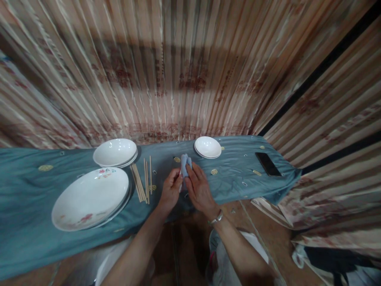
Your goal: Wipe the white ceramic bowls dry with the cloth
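Observation:
A light blue cloth (185,162) is bunched between my hands above the near middle of the table. My right hand (199,190) is closed on it, with a metal band around the wrist. My left hand (172,186) is closed against the cloth's left side. A pale sliver shows by its fingertips, too small and blurred to name. Left of my hands lie several wooden chopsticks (139,182), roughly side by side. Ahead and slightly right is a stack of small white bowls (208,147).
Large white oval plates with flowers (89,198) are stacked at left, with white bowls (115,152) behind. A black phone (268,163) lies at right on the green tablecloth (232,186). Patterned curtains (178,79) hang behind the table and to the right.

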`<state>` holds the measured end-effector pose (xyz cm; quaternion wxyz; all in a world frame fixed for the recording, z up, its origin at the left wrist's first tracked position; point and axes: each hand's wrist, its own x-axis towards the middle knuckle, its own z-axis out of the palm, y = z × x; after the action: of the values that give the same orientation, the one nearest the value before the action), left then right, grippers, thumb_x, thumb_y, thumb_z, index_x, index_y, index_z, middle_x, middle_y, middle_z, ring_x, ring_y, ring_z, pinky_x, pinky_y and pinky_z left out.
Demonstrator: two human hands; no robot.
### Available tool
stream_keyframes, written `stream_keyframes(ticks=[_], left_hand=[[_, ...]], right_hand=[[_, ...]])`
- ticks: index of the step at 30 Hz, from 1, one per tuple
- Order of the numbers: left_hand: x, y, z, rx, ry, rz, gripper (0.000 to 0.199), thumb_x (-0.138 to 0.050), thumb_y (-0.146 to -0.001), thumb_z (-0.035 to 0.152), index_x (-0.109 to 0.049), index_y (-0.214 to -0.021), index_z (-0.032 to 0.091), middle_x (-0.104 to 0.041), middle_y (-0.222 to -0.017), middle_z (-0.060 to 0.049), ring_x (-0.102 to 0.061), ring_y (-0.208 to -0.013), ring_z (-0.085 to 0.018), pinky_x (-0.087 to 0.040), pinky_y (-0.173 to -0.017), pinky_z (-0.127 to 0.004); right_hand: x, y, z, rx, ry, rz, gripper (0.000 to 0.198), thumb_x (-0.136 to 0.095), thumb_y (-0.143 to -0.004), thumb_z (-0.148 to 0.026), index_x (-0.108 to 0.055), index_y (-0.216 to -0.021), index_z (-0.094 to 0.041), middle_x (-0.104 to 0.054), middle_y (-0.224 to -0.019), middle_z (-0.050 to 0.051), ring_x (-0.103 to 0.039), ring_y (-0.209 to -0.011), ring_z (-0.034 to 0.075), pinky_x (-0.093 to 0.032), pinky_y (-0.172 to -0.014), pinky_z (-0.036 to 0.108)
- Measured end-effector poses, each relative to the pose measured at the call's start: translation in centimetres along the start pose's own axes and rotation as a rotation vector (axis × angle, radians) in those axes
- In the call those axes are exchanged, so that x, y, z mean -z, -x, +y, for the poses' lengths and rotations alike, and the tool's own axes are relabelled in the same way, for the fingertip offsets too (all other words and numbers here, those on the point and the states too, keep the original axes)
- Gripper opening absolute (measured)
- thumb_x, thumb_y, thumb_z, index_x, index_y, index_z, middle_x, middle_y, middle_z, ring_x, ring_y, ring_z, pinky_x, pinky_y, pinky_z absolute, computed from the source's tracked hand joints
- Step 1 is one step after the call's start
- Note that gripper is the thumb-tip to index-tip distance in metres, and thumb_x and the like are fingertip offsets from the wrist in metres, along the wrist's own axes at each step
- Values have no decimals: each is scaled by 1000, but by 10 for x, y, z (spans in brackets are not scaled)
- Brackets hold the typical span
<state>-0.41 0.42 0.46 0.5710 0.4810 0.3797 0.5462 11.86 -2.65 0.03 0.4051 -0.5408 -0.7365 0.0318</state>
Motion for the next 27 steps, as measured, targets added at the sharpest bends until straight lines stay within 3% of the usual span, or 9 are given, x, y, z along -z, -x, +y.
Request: stream_keyframes(ticks=[5,12,19,23,27], left_hand=[[2,3,1,18,-31,-58,19,-69,-74,37,-68,-82,20,-61,-69,2,-51,-64,-13,-42,-63,-24],[9,4,0,64,-54,-103,23,-69,-74,40,-68,-82,19,-61,-69,1,-49,-62,-13,-39,-59,-24],[15,2,-8,115,22,-82,27,-69,-75,43,-69,-83,18,-62,-70,2,-51,-61,-12,-39,-57,-22],[15,3,-1,148,113,-66,27,-72,-73,43,-69,-83,17,-64,-69,2,-52,-59,-11,-41,-57,-22],[14,4,12,168,242,-13,30,-78,-65,41,-69,-80,17,-65,-67,3,-55,-59,-12,-43,-59,-23]], right_hand=[[-4,-12,10,-26,-32,-6,48,-32,-101,-33,-41,-144,-16,-45,-147,15,-37,-139,24,-33,-115,49],[-13,-27,27,-150,-216,21,46,-32,-100,-36,-49,-138,-17,-51,-143,14,-43,-137,22,-34,-115,46],[-22,-45,39,-378,-514,51,42,-40,-95,-41,-64,-119,-17,-70,-115,9,-63,-107,22,-48,-98,37],[-29,-51,49,-589,-673,63,37,-49,-89,-45,-71,-101,-18,-73,-103,6,-65,-99,22,-49,-94,35],[-37,-49,60,-678,-755,56,35,-52,-85,-49,-71,-87,-19,-74,-95,5,-65,-96,21,-50,-90,34]])
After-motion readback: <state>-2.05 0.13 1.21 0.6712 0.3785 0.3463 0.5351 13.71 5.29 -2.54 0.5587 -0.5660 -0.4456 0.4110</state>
